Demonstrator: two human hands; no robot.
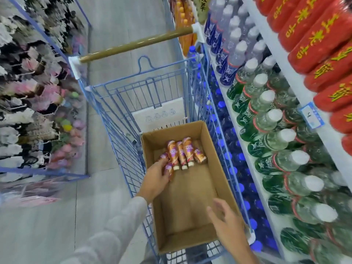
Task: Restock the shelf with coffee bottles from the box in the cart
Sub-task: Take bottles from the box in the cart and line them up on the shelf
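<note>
A shop aisle seen from above. A tall shelf (280,60) runs down the right side, packed with red, clear, green and blue drinks; no coffee slot on it can be made out. Racks of hanging goods, blurred, fill the left side.

A blue wire cart (122,141) stands in the aisle, just beside the shelf. An open cardboard box (215,153) lies in the cart and takes up most of its basket.

The box is nearly empty. About half a dozen small brown-and-purple coffee bottles (182,155) lie on their sides at its far end, caps toward the viewer. The near half of its floor is bare cardboard.

The left hand (155,180), in a pale sleeve, reaches over the left wall of the box. Its fingers curl round one bottle (169,171) at the left edge of the cluster; that bottle appears to be lying on the box floor, not yet lifted.

The right hand (226,223) hangs over the near right corner of the box, fingers spread and holding nothing. Whether it touches the rim cannot be told.

The step in hand looks like picking up. The restock seems close to done. Next, the left hand would need to lift its bottle clear of the wall. The right hand is free to take another from the cluster, or to steady the box, before both turn right toward the shelf.
</note>
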